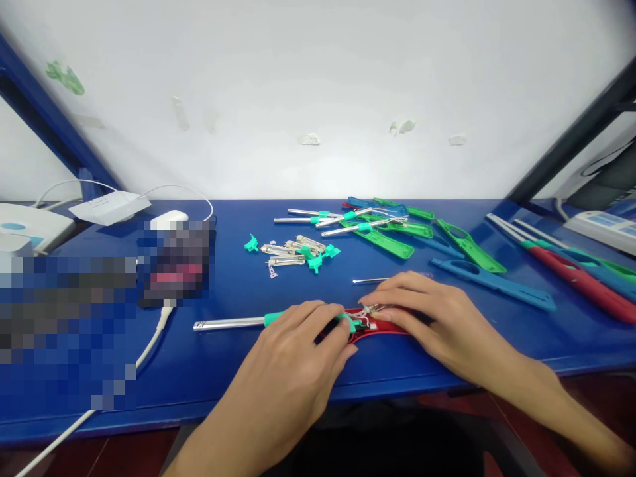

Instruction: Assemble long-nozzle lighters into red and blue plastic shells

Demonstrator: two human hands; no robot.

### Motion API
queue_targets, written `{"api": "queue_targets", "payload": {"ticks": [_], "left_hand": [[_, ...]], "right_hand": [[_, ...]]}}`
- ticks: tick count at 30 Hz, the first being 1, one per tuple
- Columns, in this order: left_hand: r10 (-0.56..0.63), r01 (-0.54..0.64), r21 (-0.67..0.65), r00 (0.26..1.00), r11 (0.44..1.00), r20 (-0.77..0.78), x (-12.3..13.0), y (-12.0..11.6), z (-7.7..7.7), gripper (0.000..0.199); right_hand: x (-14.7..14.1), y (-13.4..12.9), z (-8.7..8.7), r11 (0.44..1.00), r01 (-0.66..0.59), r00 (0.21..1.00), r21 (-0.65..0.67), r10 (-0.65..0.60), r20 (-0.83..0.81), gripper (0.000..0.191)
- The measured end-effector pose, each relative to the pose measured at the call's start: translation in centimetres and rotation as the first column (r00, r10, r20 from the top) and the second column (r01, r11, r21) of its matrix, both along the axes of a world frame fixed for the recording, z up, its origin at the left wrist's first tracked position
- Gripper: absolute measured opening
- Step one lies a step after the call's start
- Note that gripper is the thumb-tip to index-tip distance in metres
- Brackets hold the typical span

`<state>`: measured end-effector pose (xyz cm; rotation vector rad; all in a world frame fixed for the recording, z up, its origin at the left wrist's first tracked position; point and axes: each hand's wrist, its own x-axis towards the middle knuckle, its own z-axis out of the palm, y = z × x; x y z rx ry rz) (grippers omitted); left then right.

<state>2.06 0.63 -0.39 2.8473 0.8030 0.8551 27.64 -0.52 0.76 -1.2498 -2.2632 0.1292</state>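
A red plastic half shell (387, 326) lies near the table's front edge, with a silver metal tube (231, 323) with a teal collar reaching out to its left. My left hand (303, 344) is closed over the shell's left part, its thumb and fingertips on a teal trigger piece (354, 322). On the right part, my right hand (437, 318) pinches a small metallic part (372, 309) with thin white wires near it. Fingers cover much of the shell's inside. A thin metal rod (370, 281) lies just behind my right hand.
Behind are clear cylinders (287, 261), teal pieces (252, 243), metal tubes (298, 220), green shells (390, 244) and a blue shell (491, 283). Several long lighters (581, 275) lie at right. At left are a white cable (154, 344), a blurred-out device (176, 265) and a white box (109, 207).
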Motion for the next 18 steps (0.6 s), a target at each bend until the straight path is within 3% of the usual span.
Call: {"api": "queue_targets", "payload": {"ticks": [18], "left_hand": [[-0.001,0.001,0.02,1.0,1.0,0.015,-0.03,-0.07,0.05,0.018]], "right_hand": [[0.02,0.33,-0.5,0.98,-0.062,0.979,0.188,0.024,0.201,0.03]]}}
